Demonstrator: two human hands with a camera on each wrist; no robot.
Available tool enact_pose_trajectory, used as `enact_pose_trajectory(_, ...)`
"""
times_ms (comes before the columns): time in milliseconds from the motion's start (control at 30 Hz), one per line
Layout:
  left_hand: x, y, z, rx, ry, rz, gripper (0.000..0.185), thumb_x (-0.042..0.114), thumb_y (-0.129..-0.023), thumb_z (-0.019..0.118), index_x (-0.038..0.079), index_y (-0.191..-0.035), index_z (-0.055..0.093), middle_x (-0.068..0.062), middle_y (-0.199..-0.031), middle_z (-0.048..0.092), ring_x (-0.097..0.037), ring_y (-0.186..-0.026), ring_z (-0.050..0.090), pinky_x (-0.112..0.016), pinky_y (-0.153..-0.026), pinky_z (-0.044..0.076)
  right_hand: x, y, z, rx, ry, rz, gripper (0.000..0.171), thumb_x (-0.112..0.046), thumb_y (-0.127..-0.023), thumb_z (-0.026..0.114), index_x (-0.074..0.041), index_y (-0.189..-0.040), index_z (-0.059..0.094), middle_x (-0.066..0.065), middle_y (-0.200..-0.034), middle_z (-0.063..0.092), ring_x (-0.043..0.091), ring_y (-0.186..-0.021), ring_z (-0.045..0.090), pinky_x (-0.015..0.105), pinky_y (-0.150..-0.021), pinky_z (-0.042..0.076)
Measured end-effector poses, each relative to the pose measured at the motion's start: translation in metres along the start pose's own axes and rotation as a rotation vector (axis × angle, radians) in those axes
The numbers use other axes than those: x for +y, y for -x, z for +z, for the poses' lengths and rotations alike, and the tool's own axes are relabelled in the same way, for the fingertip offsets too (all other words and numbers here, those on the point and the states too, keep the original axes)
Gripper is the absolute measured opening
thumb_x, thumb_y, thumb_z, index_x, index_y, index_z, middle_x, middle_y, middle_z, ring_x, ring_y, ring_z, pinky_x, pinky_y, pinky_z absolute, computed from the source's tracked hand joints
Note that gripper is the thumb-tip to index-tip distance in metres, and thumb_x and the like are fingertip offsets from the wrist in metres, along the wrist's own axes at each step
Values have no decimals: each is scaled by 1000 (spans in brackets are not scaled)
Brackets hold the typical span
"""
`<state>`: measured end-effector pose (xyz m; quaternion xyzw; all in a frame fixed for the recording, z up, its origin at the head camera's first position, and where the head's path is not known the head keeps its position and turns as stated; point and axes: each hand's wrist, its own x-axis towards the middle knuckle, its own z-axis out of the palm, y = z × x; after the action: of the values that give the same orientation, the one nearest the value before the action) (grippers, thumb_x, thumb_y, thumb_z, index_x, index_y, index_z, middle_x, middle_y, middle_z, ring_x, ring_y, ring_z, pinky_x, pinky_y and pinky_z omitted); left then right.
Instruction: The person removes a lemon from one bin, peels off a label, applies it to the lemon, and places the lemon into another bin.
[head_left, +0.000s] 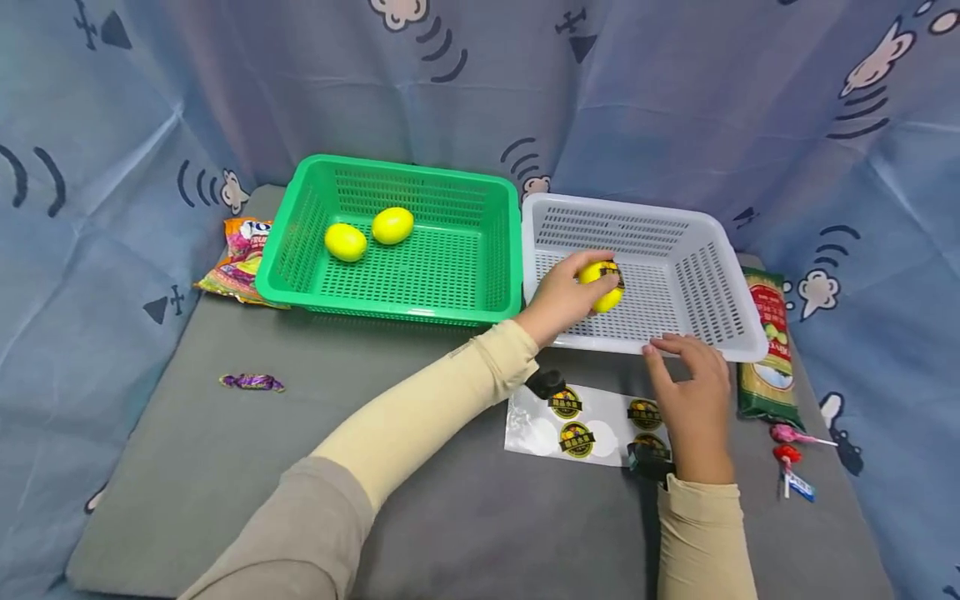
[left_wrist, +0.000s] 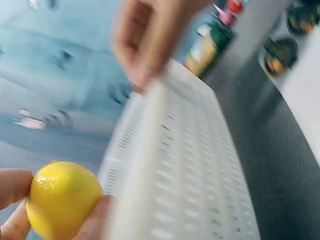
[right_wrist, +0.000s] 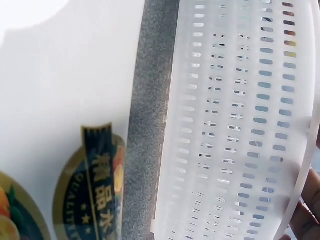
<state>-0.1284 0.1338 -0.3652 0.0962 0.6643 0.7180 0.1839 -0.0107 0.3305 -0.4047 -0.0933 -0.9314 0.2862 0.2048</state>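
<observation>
Nearest the person, a sticker sheet (head_left: 581, 425) lies flat on the grey mat (head_left: 262, 467). Several round labels remain on it, and a few pale blank circles show where labels appear to be gone, so the labelling seems partly done with more left.

Just beyond the sheet, the right hand (head_left: 693, 400) hovers with its fingers relaxed and fairly straight, the fingertips at the near rim of the white basket (head_left: 712, 250). It holds nothing that can be seen.

The left hand (head_left: 562, 296) reaches over that same rim and grips a lemon (head_left: 602, 285) between curled fingers and thumb. This lemon carries a dark label and sits inside the white basket, low over its floor, in the hand and just ahead of the right hand's fingertips. It looks to be the first labelled fruit going there.

Further left, the green basket (head_left: 300, 250) touches the white one and holds two lemons (head_left: 367, 233) with no label showing, judged as work left.

At the edges lie a noodle packet (head_left: 768, 350), lollipops (head_left: 791, 446), a purple sweet (head_left: 252, 382) and a snack bag (head_left: 240, 258).
</observation>
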Motion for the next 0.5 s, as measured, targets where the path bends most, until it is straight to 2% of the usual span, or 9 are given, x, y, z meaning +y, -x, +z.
enact_pose_trajectory(67,-6,-16,6,-20,-77,-50,48,23,-106,68,23,-154,58,-2,-140,60,-19,-103,67,-35,-85,61,0,0,3,2,-2,-2,27,-19,-99,78,0,-117,79,18,-130,71,39,-136,50,58,-118,31)
enact_pose_trajectory(100,-9,-20,7,-36,-130,-73,54,28,-107,67,27,-158,53,-3,-149,55,-23,-118,64,-39,-94,59,0,0,4,7,-4,-11,26,-19,-98,79,0,-117,79,18,-129,71,39,-135,51,58,-118,32)
enact_pose_trajectory(167,-12,-25,6,-81,-211,-101,68,37,-106,68,35,-166,37,-8,-169,35,-31,-146,46,-49,-111,48,-1,-1,6,15,-2,-26,25,-18,-98,80,0,-116,79,17,-128,71,39,-133,53,58,-117,33)
enact_pose_trajectory(233,-11,-23,3,-131,-265,-95,82,43,-103,70,40,-170,23,-9,-176,16,-32,-158,23,-54,-120,36,0,-2,8,28,-3,-47,25,-16,-97,80,0,-115,79,18,-127,71,40,-131,54,57,-116,33)
enact_pose_trajectory(267,-9,-20,1,-150,-269,-78,86,46,-101,71,42,-170,19,-7,-177,11,-31,-160,17,-55,-122,32,1,-3,8,35,-7,-60,24,-15,-97,80,1,-115,79,19,-126,72,40,-130,55,57,-116,33)
enact_pose_trajectory(300,-8,-16,-1,-162,-263,-51,86,46,-101,72,41,-170,21,-5,-177,12,-31,-160,16,-55,-121,32,1,-3,8,42,-9,-72,24,-15,-96,80,1,-114,79,19,-126,72,40,-129,55,57,-116,33)
enact_pose_trajectory(367,-5,-5,-6,-165,-211,36,76,41,-101,73,32,-167,36,0,-172,30,-25,-153,35,-45,-117,41,3,-4,8,53,-18,-87,23,-13,-96,80,3,-113,79,20,-125,72,41,-128,56,56,-117,33)
enact_pose_trajectory(433,-5,11,-12,-141,-179,112,55,35,-102,73,21,-153,58,4,-155,54,-17,-134,56,-33,-103,51,3,-5,7,57,-29,-90,22,-12,-96,80,2,-112,79,19,-124,72,40,-128,56,55,-116,32)
enact_pose_trajectory(500,-9,29,-21,-100,-171,164,34,30,-103,73,12,-132,73,3,-131,70,-12,-108,66,-25,-87,55,5,-4,5,57,-49,-76,21,-11,-96,80,2,-112,79,19,-124,72,39,-128,55,54,-116,32)
